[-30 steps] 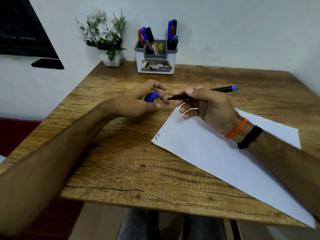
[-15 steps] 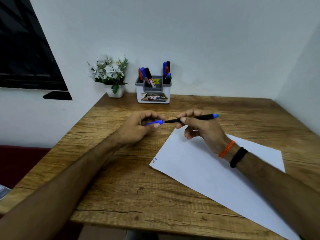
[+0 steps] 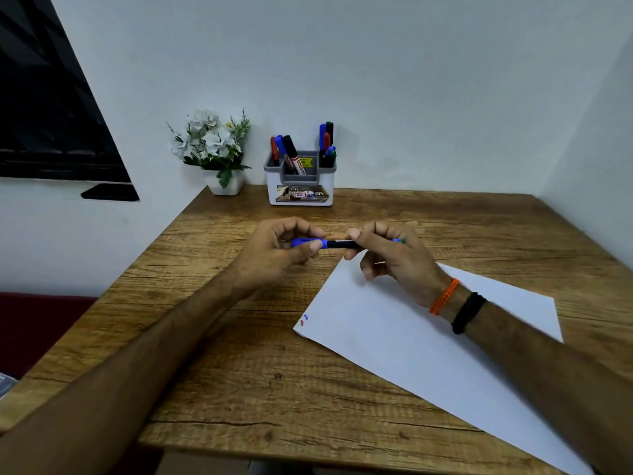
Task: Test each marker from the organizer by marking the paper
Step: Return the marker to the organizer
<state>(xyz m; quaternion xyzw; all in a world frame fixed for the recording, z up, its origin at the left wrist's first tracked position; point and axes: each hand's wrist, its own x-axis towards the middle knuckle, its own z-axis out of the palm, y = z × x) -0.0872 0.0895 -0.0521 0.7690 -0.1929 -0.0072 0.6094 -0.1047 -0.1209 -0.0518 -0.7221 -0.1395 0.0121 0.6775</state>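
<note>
Where cap (image 3: 306,243) stood apart | now seated on marker (image 3: 342,244)

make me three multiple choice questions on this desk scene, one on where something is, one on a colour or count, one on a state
1. Where does the organizer stand?
A. at the table's back edge, right of the flower pot
B. on the paper
C. at the table's front edge

2. Which colours are the small marks on the paper?
A. green and black
B. blue and red
C. only black

3. What are the hands doing?
A. lying flat on the table
B. both holding one marker
C. lifting the paper

Answers: 1 A, it stands by the wall beside the pot. 2 B, one blue, one red near the paper's corner. 3 B, left hand pinches the blue cap end, right hand grips the barrel.
</note>
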